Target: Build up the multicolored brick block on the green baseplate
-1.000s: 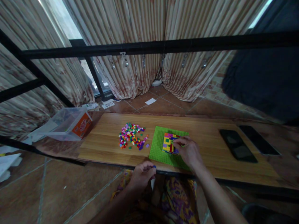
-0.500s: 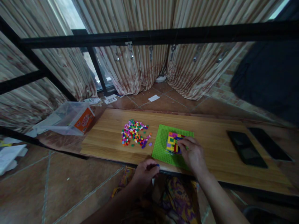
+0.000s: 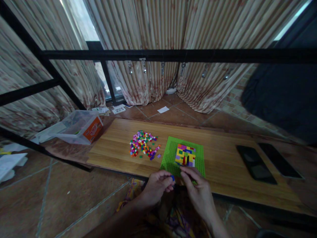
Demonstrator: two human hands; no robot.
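Note:
A small blue toy brick (image 3: 172, 178) is pinched between the thumb and fingers of my left hand (image 3: 158, 185), in front of the table's near edge. My right hand (image 3: 198, 188) is over the front edge of the green studded baseplate (image 3: 169, 148), thumb and forefinger slightly parted, with nothing visible between them. On the baseplate lies a flat, roughly square patch of built bricks (image 3: 183, 153), mostly yellow with purple, blue, red, orange and green. My right fingertips are just in front of this patch, apart from it.
A pile of loose coloured bricks (image 3: 142, 142) is left of the baseplate on the wooden table (image 3: 111, 155). Two dark flat devices lie at the right, the nearer a black tablet (image 3: 256, 164). A clear plastic box (image 3: 76, 127) stands beyond the table's left end. A black bar (image 3: 160, 55) crosses above.
My right hand has left the brick patch and come back towards me and my left hand. My left hand has shifted slightly right, still holding the blue brick. The view has tilted up a little.

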